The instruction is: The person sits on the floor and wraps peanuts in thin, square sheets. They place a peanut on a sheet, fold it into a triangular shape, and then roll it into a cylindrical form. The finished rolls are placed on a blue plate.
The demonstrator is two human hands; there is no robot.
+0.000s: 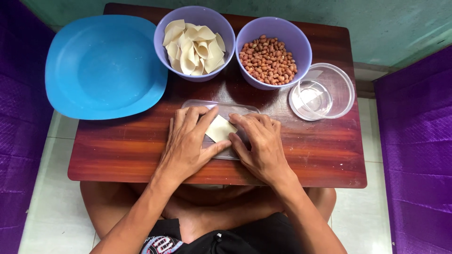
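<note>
Pale wrapper (pixel 219 128) pressed flat between left hand (pixel 188 143) and right hand (pixel 260 143).

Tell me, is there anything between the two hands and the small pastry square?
Nothing visible. The left hand and the right hand both touch the pastry square directly; it lies on a clear flat lid on the table.

We see a low reddish wooden table (pixel 117 155) on pale floor tiles (pixel 42 207), purple quilted fabric (pixel 419 155) either side, a green wall (pixel 376 23) beyond.
</note>
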